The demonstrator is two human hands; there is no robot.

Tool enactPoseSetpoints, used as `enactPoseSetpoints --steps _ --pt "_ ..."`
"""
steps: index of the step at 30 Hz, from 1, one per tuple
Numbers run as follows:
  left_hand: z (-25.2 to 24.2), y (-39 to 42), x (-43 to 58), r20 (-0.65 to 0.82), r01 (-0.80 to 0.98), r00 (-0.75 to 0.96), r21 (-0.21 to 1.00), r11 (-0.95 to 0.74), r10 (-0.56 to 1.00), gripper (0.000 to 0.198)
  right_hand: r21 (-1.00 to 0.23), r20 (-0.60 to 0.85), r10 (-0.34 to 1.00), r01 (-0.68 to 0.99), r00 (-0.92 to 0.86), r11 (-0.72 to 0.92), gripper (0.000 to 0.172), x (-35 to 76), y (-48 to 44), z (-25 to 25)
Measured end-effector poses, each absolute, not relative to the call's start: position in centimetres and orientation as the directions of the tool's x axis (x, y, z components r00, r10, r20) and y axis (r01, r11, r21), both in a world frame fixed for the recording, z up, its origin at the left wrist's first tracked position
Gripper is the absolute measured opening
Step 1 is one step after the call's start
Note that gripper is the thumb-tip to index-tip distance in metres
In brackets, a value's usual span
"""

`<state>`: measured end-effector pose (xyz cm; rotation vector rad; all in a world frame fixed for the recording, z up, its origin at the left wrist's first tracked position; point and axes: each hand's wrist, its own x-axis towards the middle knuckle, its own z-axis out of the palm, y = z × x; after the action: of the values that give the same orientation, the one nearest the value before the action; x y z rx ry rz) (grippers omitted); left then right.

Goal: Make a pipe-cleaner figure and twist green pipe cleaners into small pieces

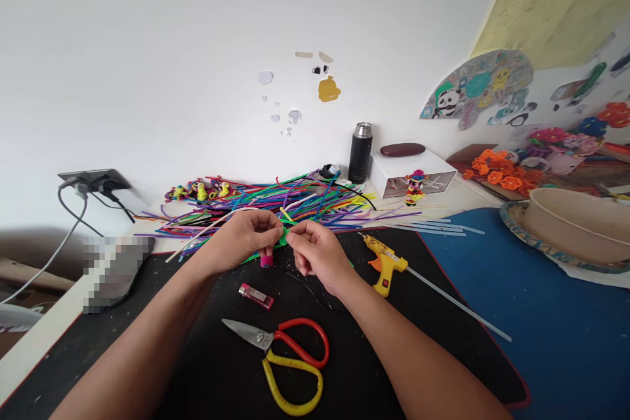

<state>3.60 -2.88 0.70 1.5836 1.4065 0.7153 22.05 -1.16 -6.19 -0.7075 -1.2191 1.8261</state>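
Note:
Both of my hands meet over the black mat. My left hand is closed around a green pipe cleaner, and a small pink piece hangs just below its fingers. My right hand pinches the same green pipe cleaner from the right. A pale thin stick slants away to the left from under my left hand. Whether that hand also holds the stick I cannot tell.
Scissors with red and yellow handles and a red lighter lie near me. A yellow glue gun lies to the right. A heap of coloured pipe cleaners, a black flask and a white box stand behind.

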Motion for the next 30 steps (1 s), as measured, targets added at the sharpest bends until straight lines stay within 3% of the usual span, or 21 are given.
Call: enactPoseSetpoints --steps 13,24,30 --pt "0.2 -2.8 3.5 -0.188 0.522 0.218 0.851 0.048 0.958 0.028 -0.942 -0.009 0.876 -0.289 -0.482 -0.168 0.026 21.6 -1.3 -6.7" --pt "0.3 -3.8 3.0 -0.109 0.713 0.196 0.698 -0.065 0.975 0.018 -0.972 0.014 0.87 -0.212 -0.493 -0.105 0.018 21.5 -2.0 -6.3" --pt "0.7 -3.8 3.2 -0.154 0.623 0.186 0.783 0.005 0.97 0.023 -0.967 0.037 0.867 -0.235 -0.497 -0.094 0.024 21.6 -2.0 -6.1"
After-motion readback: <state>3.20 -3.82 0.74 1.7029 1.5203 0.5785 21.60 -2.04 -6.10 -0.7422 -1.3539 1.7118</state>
